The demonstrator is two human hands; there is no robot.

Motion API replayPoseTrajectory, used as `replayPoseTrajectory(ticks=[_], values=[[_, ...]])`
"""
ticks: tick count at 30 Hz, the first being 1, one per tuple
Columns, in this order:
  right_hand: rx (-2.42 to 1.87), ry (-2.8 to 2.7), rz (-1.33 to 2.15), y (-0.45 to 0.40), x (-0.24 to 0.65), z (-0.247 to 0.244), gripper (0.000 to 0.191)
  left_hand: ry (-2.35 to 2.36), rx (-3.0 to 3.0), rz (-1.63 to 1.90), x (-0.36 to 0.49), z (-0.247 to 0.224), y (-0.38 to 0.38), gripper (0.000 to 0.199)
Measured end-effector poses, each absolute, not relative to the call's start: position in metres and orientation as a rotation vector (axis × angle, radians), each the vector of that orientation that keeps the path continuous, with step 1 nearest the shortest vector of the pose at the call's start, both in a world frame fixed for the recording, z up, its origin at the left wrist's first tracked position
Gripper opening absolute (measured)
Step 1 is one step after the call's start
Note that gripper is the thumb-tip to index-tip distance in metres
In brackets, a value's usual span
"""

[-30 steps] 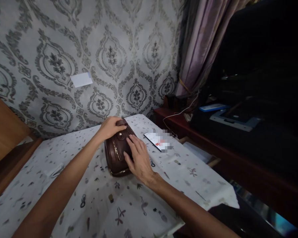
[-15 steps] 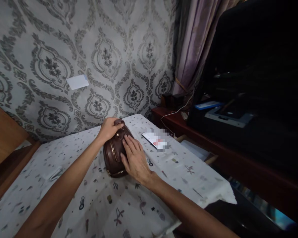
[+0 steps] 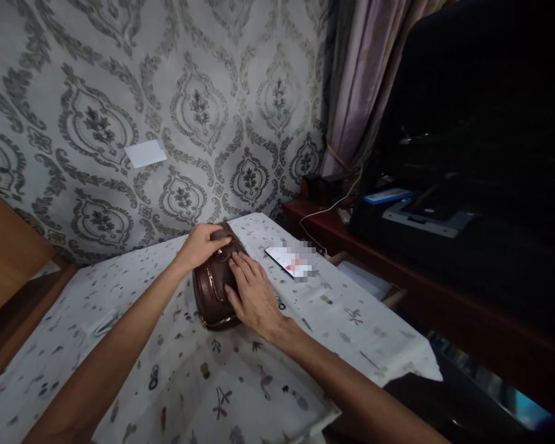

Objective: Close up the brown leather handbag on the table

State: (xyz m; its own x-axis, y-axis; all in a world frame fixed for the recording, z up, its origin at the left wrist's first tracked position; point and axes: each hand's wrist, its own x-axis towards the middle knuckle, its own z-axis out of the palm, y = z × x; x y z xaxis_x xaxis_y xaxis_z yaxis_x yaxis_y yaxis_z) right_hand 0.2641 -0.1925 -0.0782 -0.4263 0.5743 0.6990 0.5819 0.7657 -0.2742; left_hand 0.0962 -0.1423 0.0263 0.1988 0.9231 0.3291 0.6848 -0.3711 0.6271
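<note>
A dark brown leather bag [image 3: 209, 308] with gold-coloured zips lies on the patterned white tablecloth [image 3: 176, 382]. My left hand [image 3: 201, 248] grips the far part of this bag, by a strap with a round gold stud, its thumb laid across the top. Some of its fingers are hidden behind the bag. Flat against the right side rests my right hand [image 3: 254, 299], fingers stretched out over the leather. A short gold zip shows on the bag's upper face, left of my right hand.
Right of the bag lies a phone [image 3: 287, 261] with a lit, blurred screen. A dark red cabinet [image 3: 425, 290] with an open drawer [image 3: 365, 280] borders the table. Behind stands the wallpapered wall [image 3: 198, 105]; wooden furniture [image 3: 13, 246] is at left.
My left hand has shifted slightly down along the far end of the bag, its thumb still on top. The right hand and the bag stay nearly in place.
</note>
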Motion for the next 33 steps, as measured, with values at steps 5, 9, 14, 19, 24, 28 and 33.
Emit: replayPoseTrajectory(ticks=[5, 9, 14, 19, 24, 28, 33], values=[[-0.848, -2.130, -0.024, -0.195, 0.263, -0.071, 0.050, 1.528, 2.013, 1.072, 0.074, 0.030, -0.149, 0.036], [-0.830, -2.157, -0.034, -0.192, 0.257, -0.065, 0.046, 1.702, 2.066, 0.989, 0.051, 0.026, -0.157, 0.034], [-0.853, -2.154, -0.021, -0.189, 0.255, -0.057, 0.039, 1.702, 2.048, 1.013, 0.042, 0.018, -0.160, 0.031], [-0.793, -2.175, 0.004, -0.188, 0.263, -0.052, 0.037, 1.691, 1.985, 1.055, 0.046, 0.014, -0.157, 0.029], [-0.786, -2.153, -0.037, -0.191, 0.262, -0.048, 0.042, 1.691, 1.956, 1.061, 0.048, 0.012, -0.154, 0.029], [-0.778, -2.293, -0.103, -0.193, 0.253, -0.049, 0.044, 1.658, 1.866, 1.150, 0.052, 0.012, -0.159, 0.030], [-0.781, -2.330, -0.158, -0.194, 0.249, -0.049, 0.046, 1.647, 1.691, 1.257, 0.060, 0.010, -0.168, 0.029]])
